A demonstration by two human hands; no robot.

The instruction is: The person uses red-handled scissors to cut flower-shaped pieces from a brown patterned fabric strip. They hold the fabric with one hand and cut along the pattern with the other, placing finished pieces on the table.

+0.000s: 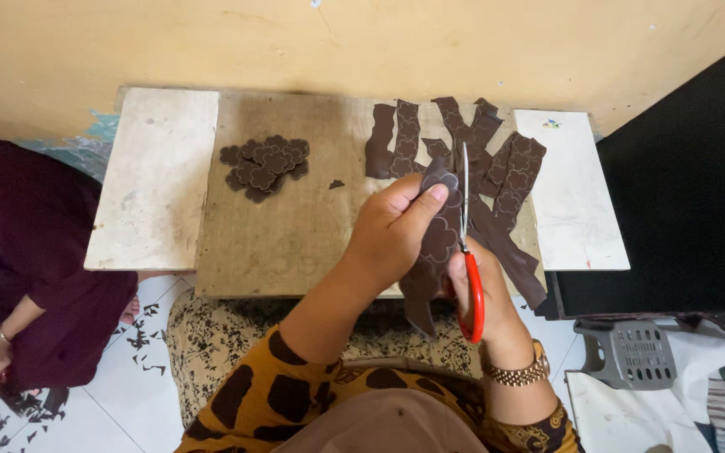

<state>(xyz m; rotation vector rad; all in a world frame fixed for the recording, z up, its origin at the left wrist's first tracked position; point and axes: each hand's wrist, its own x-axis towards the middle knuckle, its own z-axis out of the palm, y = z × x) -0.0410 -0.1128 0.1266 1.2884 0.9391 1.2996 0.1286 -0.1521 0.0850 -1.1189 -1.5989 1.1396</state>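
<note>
The right hand (pixel 484 289) is mostly tucked behind the strip (pixel 434 243), so its fingers are hard to read, but it is clearly closed through the red loops of the scissors (pixel 467 252), whose thin blades point up and away; whether the blades are parted or together can't be made out. The strip's lower end dangles off the board (pixel 295 226) edge over the lap, and its top is partly covered by the left thumb. The left hand (pixel 392 231) pinches that strip, thumb on top, fingers curled under, holding it upright over the board's near right part. The strip itself is dark brown, matte, thin and floppy like foam or felt, with scalloped, wavy edges and faint flower outlines pressed along it. Further back on the right lies a loose heap of spare strips (pixel 472 151), same brown, overlapping at angles, some running over a pale slab (pixel 576 201). On the left of the board sits a pile of cut flowers (pixel 263 166), small lobed pieces stacked flat, with one tiny scrap (pixel 336 184) just beside. The board is rough, worn wood; another pale slab (pixel 157 176) flanks it on the left. Brown clippings (pixel 148 335) litter the white floor tiles. At the left edge another person in a dark maroon sleeve (pixel 35 243) is cut off by the frame.
</note>
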